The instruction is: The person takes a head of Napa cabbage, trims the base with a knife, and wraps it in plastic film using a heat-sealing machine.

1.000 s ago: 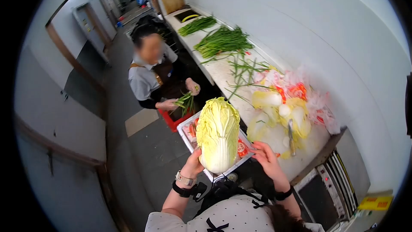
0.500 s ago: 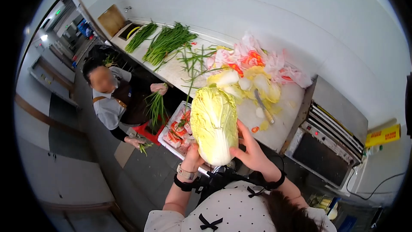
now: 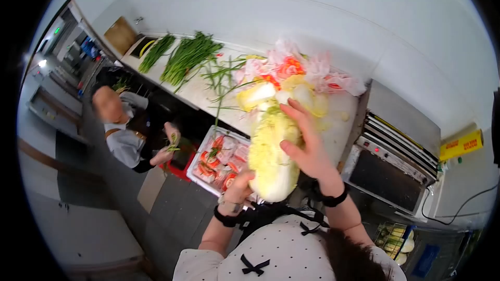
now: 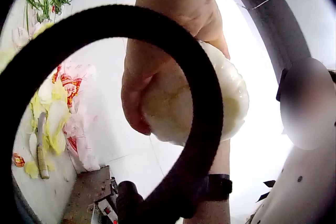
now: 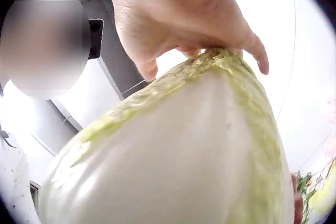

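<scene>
While the napa cabbage [image 3: 272, 158] points its leafy end forward, the left hand [image 3: 239, 187] curls its fingers around the base and the right hand [image 3: 313, 152] spreads its fingers at the leafy end.

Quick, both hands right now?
Left hand: closed, holding the cabbage near its base.
Right hand: open, at the cabbage's leafy end.
</scene>
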A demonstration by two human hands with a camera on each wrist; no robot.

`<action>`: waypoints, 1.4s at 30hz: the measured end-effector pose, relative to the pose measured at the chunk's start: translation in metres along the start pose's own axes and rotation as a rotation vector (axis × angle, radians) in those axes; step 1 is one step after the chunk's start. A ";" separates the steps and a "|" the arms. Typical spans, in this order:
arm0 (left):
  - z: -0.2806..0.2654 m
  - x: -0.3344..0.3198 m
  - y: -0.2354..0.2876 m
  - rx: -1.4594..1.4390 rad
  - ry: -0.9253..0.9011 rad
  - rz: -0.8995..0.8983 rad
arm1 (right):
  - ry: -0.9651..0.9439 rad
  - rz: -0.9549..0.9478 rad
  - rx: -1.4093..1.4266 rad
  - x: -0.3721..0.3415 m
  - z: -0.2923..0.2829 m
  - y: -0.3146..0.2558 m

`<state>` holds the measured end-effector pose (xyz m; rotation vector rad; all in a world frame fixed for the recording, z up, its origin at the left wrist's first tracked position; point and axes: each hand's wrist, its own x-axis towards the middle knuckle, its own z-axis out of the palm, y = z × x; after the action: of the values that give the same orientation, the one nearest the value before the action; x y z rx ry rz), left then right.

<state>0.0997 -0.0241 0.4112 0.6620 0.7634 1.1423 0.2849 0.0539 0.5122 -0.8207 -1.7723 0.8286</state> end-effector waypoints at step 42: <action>0.007 0.014 -0.039 -0.120 -0.028 -0.045 | 0.156 0.011 0.073 -0.042 -0.019 0.006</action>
<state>0.1299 -0.0228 0.3819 0.5563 0.6773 1.1269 0.3163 0.0256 0.4927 -0.8245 -1.5932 0.8096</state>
